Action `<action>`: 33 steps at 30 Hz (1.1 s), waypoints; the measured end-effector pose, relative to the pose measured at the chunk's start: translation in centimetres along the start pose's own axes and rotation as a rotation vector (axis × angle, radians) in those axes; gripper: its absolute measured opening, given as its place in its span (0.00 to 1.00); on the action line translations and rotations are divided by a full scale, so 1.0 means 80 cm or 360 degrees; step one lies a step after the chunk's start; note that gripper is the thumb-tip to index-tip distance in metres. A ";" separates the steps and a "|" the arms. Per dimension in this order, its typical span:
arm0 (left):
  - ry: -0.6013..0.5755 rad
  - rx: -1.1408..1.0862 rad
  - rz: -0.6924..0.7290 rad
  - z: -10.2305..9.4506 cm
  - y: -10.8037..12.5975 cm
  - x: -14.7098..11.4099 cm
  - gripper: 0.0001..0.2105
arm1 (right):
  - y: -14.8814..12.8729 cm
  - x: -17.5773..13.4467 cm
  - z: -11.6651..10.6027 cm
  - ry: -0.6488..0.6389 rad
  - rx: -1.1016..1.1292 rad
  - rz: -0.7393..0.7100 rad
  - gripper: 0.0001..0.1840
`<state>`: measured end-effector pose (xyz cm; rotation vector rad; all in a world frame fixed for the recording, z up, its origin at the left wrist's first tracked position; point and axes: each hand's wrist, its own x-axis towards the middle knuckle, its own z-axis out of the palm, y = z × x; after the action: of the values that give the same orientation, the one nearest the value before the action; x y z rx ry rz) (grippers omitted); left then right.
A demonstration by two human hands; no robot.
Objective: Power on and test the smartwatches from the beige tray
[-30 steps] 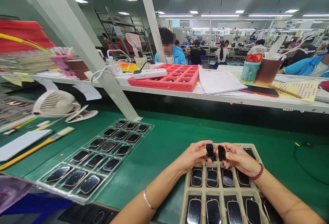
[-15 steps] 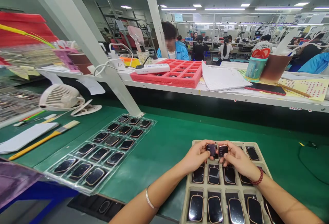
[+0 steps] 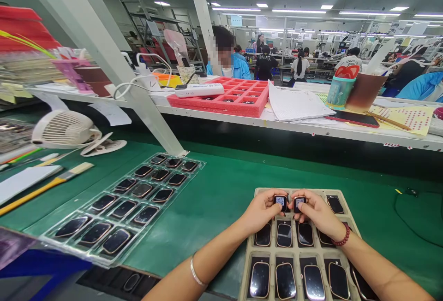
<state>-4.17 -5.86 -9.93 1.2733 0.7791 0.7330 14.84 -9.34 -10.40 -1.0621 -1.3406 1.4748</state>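
Note:
My left hand point(image 3: 267, 206) is closed on a small square smartwatch point(image 3: 279, 202), thumb on its face. Beside it, my right hand point(image 3: 310, 206) grips a second smartwatch point(image 3: 299, 203), its thumb also over the screen. Both lit screens show a QR code, and the two watches are held side by side, slightly apart. Under my hands lies a beige tray point(image 3: 273, 251) with several more dark-faced watches in its compartments. My right forearm covers some of them.
To the left lies a clear plastic tray point(image 3: 114, 258) of watches. A white fan point(image 3: 65, 128) and a yellow-handled brush point(image 3: 48, 189) are farther left. A shelf point(image 3: 294, 128) spans the back, bearing a red foam tray point(image 3: 249, 107). A co-worker point(image 3: 228, 63) sits beyond it.
The screens of both held watches have switched from menu-like text to QR codes. My hands keep their grip over the tray. The whole view has shifted slightly.

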 end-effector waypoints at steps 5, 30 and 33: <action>0.0018 -0.0032 0.0027 0.002 0.000 0.001 0.12 | 0.002 0.001 0.000 0.0004 -0.0054 0.0009 0.13; 0.0039 -0.0021 0.0073 0.006 -0.002 -0.002 0.13 | 0.010 0.000 -0.001 -0.0016 -0.0189 -0.0023 0.17; 0.0031 -0.0006 0.0071 0.006 -0.002 -0.002 0.13 | 0.011 0.001 -0.002 0.0009 -0.0151 -0.0026 0.16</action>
<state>-3.85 -6.28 -10.02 1.2856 0.7668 0.7837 14.95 -9.27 -11.27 -1.1122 -1.4237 1.4073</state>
